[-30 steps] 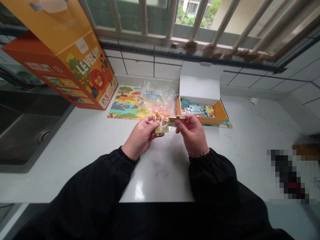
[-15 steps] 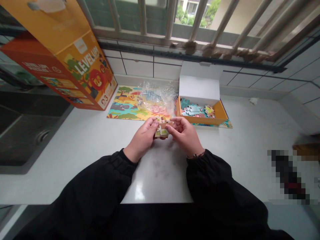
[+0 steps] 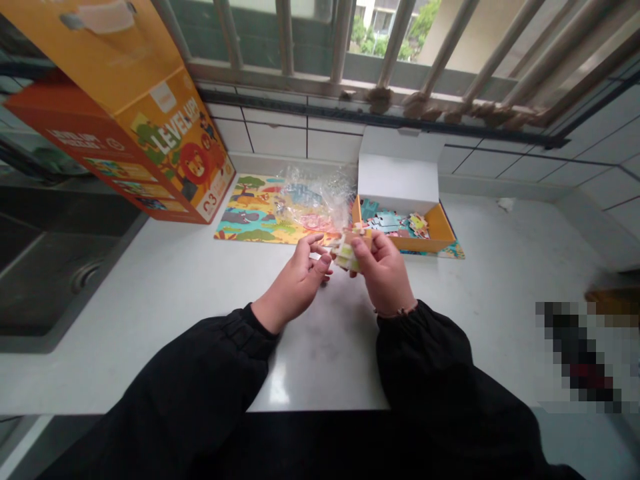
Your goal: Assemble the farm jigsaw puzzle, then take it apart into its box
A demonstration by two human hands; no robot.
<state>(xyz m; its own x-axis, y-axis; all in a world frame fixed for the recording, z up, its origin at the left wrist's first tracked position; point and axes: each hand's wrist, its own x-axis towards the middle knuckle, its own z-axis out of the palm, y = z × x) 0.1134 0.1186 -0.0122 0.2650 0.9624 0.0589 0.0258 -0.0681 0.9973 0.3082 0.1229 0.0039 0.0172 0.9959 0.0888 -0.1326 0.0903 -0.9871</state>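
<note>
A small stack of jigsaw puzzle pieces [image 3: 346, 252], green, tan and cream, is pinched between the thumb and fingers of my right hand [image 3: 384, 270]. Just left of the stack, my left hand [image 3: 295, 280] has its thumb and fingers apart, with nothing visible in it. Beyond my right hand stands an open yellow box [image 3: 444, 227] with its white lid raised. Loose puzzle pieces [image 3: 385, 221], mostly pale blue, lie inside it. My right fingertips are partly hidden behind the held pieces.
A colourful animal picture sheet [image 3: 250, 217] lies on the white counter [image 3: 165, 307] under crumpled clear plastic [image 3: 320, 193]. A tall orange puzzle carton [image 3: 150, 153] stands at the left, beside a dark sink [image 3: 45, 267]. A barred window [image 3: 310, 40] is behind.
The puzzle pieces moved right, from between both hands into my right hand alone. My left hand let go, and its fingers came apart.
</note>
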